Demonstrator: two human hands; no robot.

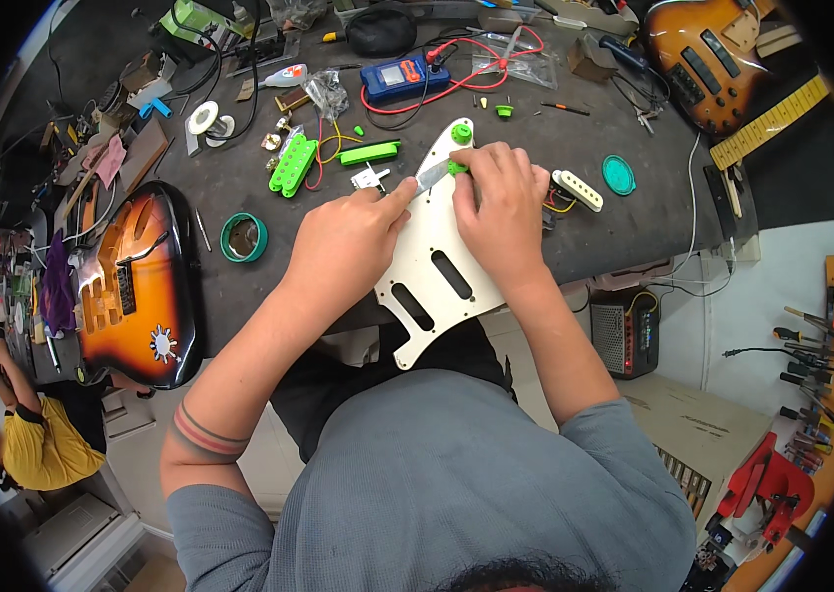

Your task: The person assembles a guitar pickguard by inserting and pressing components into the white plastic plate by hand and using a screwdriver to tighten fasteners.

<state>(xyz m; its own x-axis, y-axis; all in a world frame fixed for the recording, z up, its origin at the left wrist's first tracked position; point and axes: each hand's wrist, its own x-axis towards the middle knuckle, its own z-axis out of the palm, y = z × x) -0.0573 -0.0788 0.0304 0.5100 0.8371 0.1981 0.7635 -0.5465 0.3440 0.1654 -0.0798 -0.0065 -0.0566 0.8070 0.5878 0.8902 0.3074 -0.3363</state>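
A cream guitar pickguard [419,242] lies slanted over the bench's near edge. Two green control knobs sit on its narrow upper part, a far one [462,132] and a nearer one [456,168]. My left hand [348,237] is closed on a flat metal blade [431,178], whose tip reaches the nearer knob. On the pickguard's right side, my right hand [501,202] is closed with curled fingers, its index fingertip touching that same knob and its thumb on the pickguard's face. Some of its fingers are partly hidden. Left of the pickguard's top lie a white switch [370,178] and a green pickup cover [369,153].
A sunburst guitar body [145,286] rests at left, another sunburst guitar [708,59] at far right. Around lie a green pickup [292,166], a cream pickup [578,190], a teal tin [243,238], its lid [619,175] and a blue meter [402,77]. Another person [47,439] works at far left.
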